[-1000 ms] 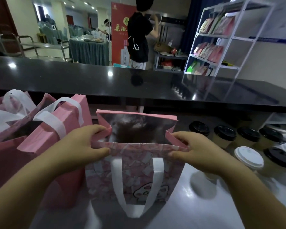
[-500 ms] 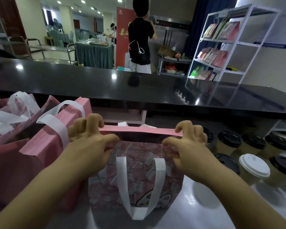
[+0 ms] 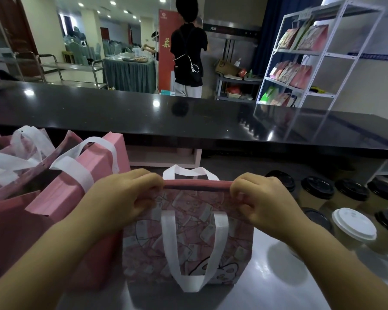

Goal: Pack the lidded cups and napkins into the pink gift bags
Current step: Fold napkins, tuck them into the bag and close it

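Between other bags (image 3: 61, 198) and lidded cups (image 3: 354, 227), left hand (image 3: 123, 200) and right hand (image 3: 260, 202) pinch the patterned bag (image 3: 143, 242).

My left hand (image 3: 121, 198) and right hand (image 3: 259, 198) have pressed the bag (image 3: 188, 238) mouth shut; it gaped open a second ago, its far handle (image 3: 188, 172) now upright.

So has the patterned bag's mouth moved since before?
Yes. On the patterned bag, the far rim has closed toward the near one, pinched by the left hand and right hand; its base stays beside the plain pink bag.
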Demonstrator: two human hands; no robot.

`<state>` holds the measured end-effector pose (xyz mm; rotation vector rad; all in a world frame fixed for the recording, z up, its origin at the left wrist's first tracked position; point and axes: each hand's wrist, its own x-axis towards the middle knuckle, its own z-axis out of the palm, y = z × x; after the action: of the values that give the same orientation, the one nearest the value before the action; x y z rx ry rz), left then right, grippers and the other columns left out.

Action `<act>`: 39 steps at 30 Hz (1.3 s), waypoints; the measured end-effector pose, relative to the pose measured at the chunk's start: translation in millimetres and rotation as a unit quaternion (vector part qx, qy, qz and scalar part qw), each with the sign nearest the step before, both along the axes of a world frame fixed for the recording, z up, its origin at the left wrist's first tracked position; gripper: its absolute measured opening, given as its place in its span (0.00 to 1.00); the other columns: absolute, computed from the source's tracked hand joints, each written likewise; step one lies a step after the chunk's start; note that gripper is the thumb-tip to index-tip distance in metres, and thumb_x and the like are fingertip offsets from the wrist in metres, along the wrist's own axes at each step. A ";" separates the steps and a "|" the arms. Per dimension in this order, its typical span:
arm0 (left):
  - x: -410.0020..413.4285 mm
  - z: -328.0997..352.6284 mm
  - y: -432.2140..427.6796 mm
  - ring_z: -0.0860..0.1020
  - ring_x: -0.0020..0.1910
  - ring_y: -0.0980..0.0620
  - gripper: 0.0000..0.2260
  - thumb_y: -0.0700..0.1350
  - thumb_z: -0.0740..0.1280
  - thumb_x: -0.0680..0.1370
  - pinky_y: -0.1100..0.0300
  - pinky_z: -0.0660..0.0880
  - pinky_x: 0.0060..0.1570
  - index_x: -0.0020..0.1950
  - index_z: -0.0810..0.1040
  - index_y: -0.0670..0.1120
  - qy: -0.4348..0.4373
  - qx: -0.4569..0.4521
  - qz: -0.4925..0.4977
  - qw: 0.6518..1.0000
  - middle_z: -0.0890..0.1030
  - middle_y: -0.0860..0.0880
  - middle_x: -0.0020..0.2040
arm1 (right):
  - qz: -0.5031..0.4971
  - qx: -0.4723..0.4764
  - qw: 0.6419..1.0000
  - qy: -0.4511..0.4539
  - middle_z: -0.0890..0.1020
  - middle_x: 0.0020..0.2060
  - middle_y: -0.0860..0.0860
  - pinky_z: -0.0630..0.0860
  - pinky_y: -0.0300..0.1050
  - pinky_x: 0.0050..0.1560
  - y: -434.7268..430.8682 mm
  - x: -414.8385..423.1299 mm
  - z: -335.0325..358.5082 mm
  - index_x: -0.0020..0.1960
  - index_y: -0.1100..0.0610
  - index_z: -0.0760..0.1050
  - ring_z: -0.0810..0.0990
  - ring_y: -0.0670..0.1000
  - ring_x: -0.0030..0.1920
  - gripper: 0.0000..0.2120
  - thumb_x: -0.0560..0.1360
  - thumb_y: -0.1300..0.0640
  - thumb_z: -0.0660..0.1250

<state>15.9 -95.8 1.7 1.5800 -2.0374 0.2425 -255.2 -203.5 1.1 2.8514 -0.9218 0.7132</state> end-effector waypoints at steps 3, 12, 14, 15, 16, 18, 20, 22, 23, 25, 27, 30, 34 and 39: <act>2.8 -6.3 -0.7 0.80 0.35 0.51 0.26 0.36 0.76 0.63 0.54 0.77 0.29 0.50 0.68 0.57 0.029 -0.012 0.019 0.999 0.78 0.60 0.41 | 0.007 -0.011 0.999 -0.038 0.77 0.34 0.45 0.69 0.47 0.35 -4.1 -1.3 -7.9 0.40 0.56 0.73 0.72 0.51 0.31 0.13 0.61 0.68 0.70; 13.0 -6.3 5.2 0.81 0.47 0.54 0.13 0.38 0.67 0.67 0.59 0.79 0.45 0.50 0.83 0.45 0.014 -0.009 -0.054 0.998 0.82 0.50 0.50 | 0.041 -0.093 0.993 -0.055 0.84 0.46 0.49 0.73 0.51 0.36 -10.9 -9.1 -25.5 0.48 0.56 0.82 0.82 0.54 0.43 0.13 0.65 0.67 0.72; 14.3 -6.7 5.7 0.80 0.48 0.55 0.13 0.39 0.67 0.67 0.63 0.76 0.49 0.50 0.83 0.45 0.023 -0.006 -0.066 0.998 0.82 0.50 0.51 | 0.042 -0.096 0.992 -0.064 0.84 0.47 0.50 0.73 0.51 0.36 -13.4 -10.7 -27.3 0.48 0.56 0.83 0.83 0.54 0.44 0.13 0.65 0.66 0.68; 15.7 -6.7 5.4 0.80 0.48 0.55 0.12 0.38 0.69 0.68 0.62 0.76 0.49 0.50 0.83 0.45 0.021 -0.010 -0.072 0.997 0.82 0.50 0.51 | 0.044 -0.098 0.992 -0.069 0.84 0.48 0.50 0.73 0.50 0.36 -14.8 -11.3 -28.2 0.48 0.56 0.83 0.83 0.54 0.45 0.14 0.65 0.67 0.68; 17.0 -7.2 5.0 0.81 0.47 0.54 0.13 0.35 0.72 0.67 0.60 0.78 0.48 0.50 0.83 0.45 0.014 -0.015 -0.077 0.997 0.83 0.49 0.50 | 0.046 -0.102 0.991 -0.070 0.84 0.48 0.50 0.73 0.50 0.37 -16.4 -11.8 -29.2 0.47 0.57 0.83 0.83 0.54 0.45 0.15 0.64 0.69 0.68; 19.3 -8.6 3.8 0.81 0.47 0.51 0.19 0.29 0.74 0.63 0.54 0.79 0.45 0.51 0.83 0.44 -0.011 -0.020 -0.084 0.996 0.82 0.47 0.50 | 0.046 -0.098 0.992 -0.069 0.84 0.48 0.50 0.74 0.51 0.37 -18.7 -12.4 -30.9 0.47 0.57 0.83 0.83 0.54 0.45 0.18 0.62 0.74 0.72; 21.0 -11.0 2.6 0.82 0.46 0.48 0.23 0.26 0.74 0.60 0.51 0.81 0.41 0.51 0.83 0.43 -0.064 -0.024 -0.081 0.994 0.82 0.44 0.51 | 0.044 -0.089 0.992 -0.071 0.84 0.48 0.51 0.74 0.52 0.37 -20.4 -12.4 -31.0 0.47 0.57 0.83 0.83 0.55 0.44 0.21 0.59 0.76 0.73; 18.8 -14.0 3.2 0.82 0.46 0.44 0.24 0.25 0.75 0.58 0.49 0.81 0.38 0.50 0.83 0.42 -0.117 -0.025 -0.069 0.990 0.81 0.41 0.52 | 0.047 -0.091 0.993 -0.064 0.84 0.49 0.51 0.74 0.52 0.38 -21.9 -12.1 -30.1 0.48 0.57 0.83 0.83 0.55 0.44 0.20 0.61 0.74 0.73; 16.5 -15.6 3.9 0.82 0.46 0.42 0.23 0.26 0.76 0.57 0.48 0.80 0.39 0.49 0.83 0.41 -0.133 -0.024 -0.061 0.989 0.81 0.40 0.53 | 0.050 -0.094 0.993 -0.051 0.84 0.50 0.51 0.73 0.51 0.39 -22.3 -12.6 -29.9 0.49 0.56 0.83 0.83 0.55 0.45 0.17 0.63 0.71 0.73; 13.9 -19.4 5.0 0.81 0.48 0.42 0.22 0.29 0.77 0.56 0.48 0.80 0.43 0.48 0.83 0.40 -0.138 -0.020 -0.045 0.989 0.80 0.39 0.53 | 0.052 -0.090 0.994 -0.016 0.83 0.53 0.49 0.74 0.52 0.41 -22.3 -15.4 -30.7 0.52 0.54 0.82 0.82 0.54 0.49 0.15 0.67 0.63 0.73; 11.3 -20.5 5.6 0.81 0.47 0.44 0.17 0.32 0.75 0.60 0.52 0.78 0.47 0.48 0.83 0.41 -0.123 -0.017 -0.036 0.992 0.80 0.41 0.53 | 0.047 -0.062 0.997 -0.005 0.82 0.54 0.46 0.73 0.52 0.45 -19.5 -16.2 -29.2 0.54 0.52 0.81 0.80 0.50 0.52 0.13 0.70 0.55 0.69; 1.9 -16.5 3.8 0.80 0.40 0.46 0.10 0.42 0.62 0.71 0.54 0.80 0.42 0.43 0.82 0.42 -0.076 -0.012 -0.032 0.997 0.80 0.45 0.47 | 0.031 -0.022 0.999 -0.033 0.83 0.48 0.44 0.73 0.52 0.44 -14.3 -7.4 -20.5 0.49 0.50 0.82 0.80 0.48 0.47 0.13 0.73 0.46 0.62; -15.1 -14.0 -12.0 0.74 0.36 0.46 0.09 0.47 0.70 0.72 0.50 0.75 0.35 0.47 0.79 0.42 -0.045 -0.013 0.007 0.999 0.76 0.46 0.40 | -0.013 -0.007 0.999 -0.032 0.80 0.40 0.46 0.74 0.51 0.43 -11.2 21.2 -9.2 0.51 0.52 0.78 0.78 0.50 0.40 0.13 0.73 0.45 0.68; -25.9 -19.9 -31.4 0.73 0.43 0.46 0.14 0.53 0.67 0.73 0.50 0.73 0.42 0.55 0.78 0.48 -0.043 0.024 0.027 0.998 0.77 0.50 0.47 | -0.011 0.003 0.999 0.042 0.77 0.50 0.46 0.71 0.48 0.48 -6.8 57.9 -12.0 0.57 0.48 0.76 0.74 0.50 0.50 0.17 0.74 0.39 0.62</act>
<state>-10.1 -127.2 -18.2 1.6822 -2.0814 0.2874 -197.2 -210.3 -10.9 2.8485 -0.9429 0.5853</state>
